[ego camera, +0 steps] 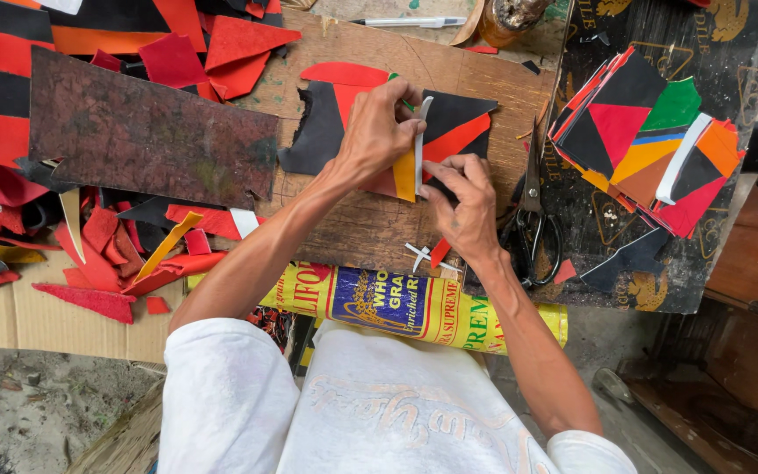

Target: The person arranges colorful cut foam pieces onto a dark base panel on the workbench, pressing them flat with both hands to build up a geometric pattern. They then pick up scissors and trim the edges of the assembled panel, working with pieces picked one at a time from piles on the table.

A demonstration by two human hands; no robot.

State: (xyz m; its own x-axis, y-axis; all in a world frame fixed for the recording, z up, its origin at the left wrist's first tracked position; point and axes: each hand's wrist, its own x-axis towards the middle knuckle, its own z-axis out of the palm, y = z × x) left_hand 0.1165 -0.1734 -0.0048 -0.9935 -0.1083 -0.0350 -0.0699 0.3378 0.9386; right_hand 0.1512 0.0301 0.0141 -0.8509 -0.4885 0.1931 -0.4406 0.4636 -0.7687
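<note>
Near the middle of the wooden work board (370, 233), toward its far edge, lies the patchwork panel (449, 132), flat, pieced from black, red and yellow cut shapes that look like thin leather or vinyl sheet. Judged from how it lies: light, limp rather than stiff, smooth-faced, not fragile; it likely slides on the board unless pressed down, so a flat palm on its face or a pinch at a free edge seems the sound hold. Left hand (379, 132) rests on the panel's left half, fingers curled, thumb and forefinger pinching the upper end of a narrow white strip (420, 145) that stands along a yellow patch. Right hand (467, 206) sits at the panel's near edge just right of the strip, fingers bent and pressing near the strip's lower end; whether it grips the strip or only holds it down, cannot tell. Further right, scissors (532, 215) lie shut near the board's right edge, untouched. Beyond them, on a dark printed sheet (730, 53), a stack of finished multicoloured panels (647, 140), well apart from both hands.
</note>
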